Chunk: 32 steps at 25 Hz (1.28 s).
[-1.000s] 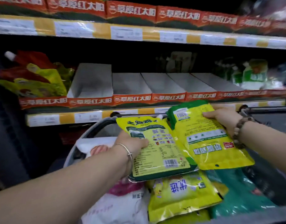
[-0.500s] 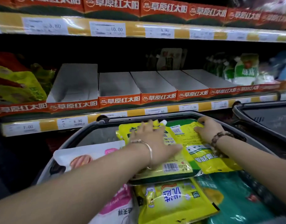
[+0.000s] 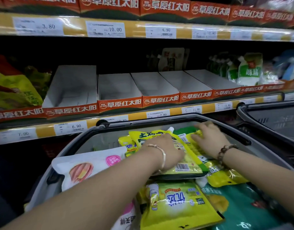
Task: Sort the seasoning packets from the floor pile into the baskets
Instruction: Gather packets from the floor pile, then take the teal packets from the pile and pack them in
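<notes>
- The left hand (image 3: 166, 151) lies flat on the spouted yellow packet (image 3: 149, 136), fingers straight and close together. The right hand (image 3: 207, 138), just at its 3 o'clock, presses the yellow-green packet (image 3: 226, 176) with fingers spread.
- Both packets lie inside the grey basket (image 3: 159, 119), on top of the heap near its 12 o'clock wall, and they overlap.
- The films look glossy, so flat palms could let the top packet skate toward 6 o'clock over the lower yellow packet (image 3: 176, 201) once the pressure lifts.
- The spout points at 12 o'clock near the rim. A hard push may jam or bend it against the wall.
- The white packet (image 3: 86, 165) at 9 o'clock overhangs the rim, so a nudge from the left forearm could tip it out.
- The heap is mixed, with a teal packet (image 3: 242, 205) at 5 o'clock, so kinds may end up together while the dark basket (image 3: 267, 117) at 3 o'clock goes unused.
</notes>
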Tool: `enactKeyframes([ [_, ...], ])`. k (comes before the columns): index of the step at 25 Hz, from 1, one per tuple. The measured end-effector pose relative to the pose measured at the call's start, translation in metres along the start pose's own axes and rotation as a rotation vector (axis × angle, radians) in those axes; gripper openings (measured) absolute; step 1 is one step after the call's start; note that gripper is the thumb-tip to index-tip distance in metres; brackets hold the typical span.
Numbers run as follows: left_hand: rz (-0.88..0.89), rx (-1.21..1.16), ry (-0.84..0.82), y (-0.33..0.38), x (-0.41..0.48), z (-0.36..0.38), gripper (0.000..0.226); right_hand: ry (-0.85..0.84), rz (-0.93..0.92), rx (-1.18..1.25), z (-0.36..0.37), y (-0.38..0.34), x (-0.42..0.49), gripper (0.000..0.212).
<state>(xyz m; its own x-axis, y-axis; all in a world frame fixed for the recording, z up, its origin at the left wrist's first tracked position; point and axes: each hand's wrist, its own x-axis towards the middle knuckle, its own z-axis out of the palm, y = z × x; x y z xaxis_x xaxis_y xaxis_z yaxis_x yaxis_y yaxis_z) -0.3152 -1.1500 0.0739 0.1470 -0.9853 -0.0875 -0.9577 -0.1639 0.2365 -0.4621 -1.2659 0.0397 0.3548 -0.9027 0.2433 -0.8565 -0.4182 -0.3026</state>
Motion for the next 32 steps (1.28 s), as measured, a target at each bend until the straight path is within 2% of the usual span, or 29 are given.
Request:
enactKeyframes([
  [2,0.028,-0.016,0.029,-0.014,-0.002,-0.004,0.054,-0.146,-0.097,0.227,0.007,-0.016,-0.008,0.050],
  [4,0.079,0.106,0.039,-0.020,-0.005,0.001,0.060,-0.309,-0.140,0.347,0.011,-0.024,-0.012,0.053],
  [7,0.068,0.160,0.040,-0.020,-0.008,0.010,0.066,-0.506,-0.121,0.429,0.006,-0.021,-0.016,0.080],
  [9,0.041,0.137,0.081,-0.016,-0.005,0.013,0.065,-0.560,-0.119,0.443,0.006,-0.019,-0.017,0.093],
  [11,0.024,0.154,0.108,-0.009,-0.001,0.013,0.061,-0.566,-0.115,0.411,0.008,-0.017,-0.014,0.093],
  [16,0.009,0.202,0.108,-0.005,0.002,0.016,0.062,-0.540,-0.117,0.358,0.016,-0.013,-0.011,0.086],
  [22,0.017,0.176,0.054,-0.006,-0.007,0.010,0.066,-0.551,-0.124,0.342,0.013,-0.015,-0.019,0.090],
  [24,0.015,0.148,0.087,-0.006,-0.017,0.004,0.057,-0.447,-0.147,0.245,0.005,-0.016,-0.019,0.087],
  [27,0.002,0.043,0.177,-0.018,-0.041,-0.013,0.044,-0.213,-0.231,0.056,-0.020,-0.030,-0.017,0.069],
  [32,-0.022,-0.193,0.396,-0.064,-0.115,-0.055,0.044,-0.078,-0.435,0.105,-0.054,-0.100,-0.033,0.063],
])
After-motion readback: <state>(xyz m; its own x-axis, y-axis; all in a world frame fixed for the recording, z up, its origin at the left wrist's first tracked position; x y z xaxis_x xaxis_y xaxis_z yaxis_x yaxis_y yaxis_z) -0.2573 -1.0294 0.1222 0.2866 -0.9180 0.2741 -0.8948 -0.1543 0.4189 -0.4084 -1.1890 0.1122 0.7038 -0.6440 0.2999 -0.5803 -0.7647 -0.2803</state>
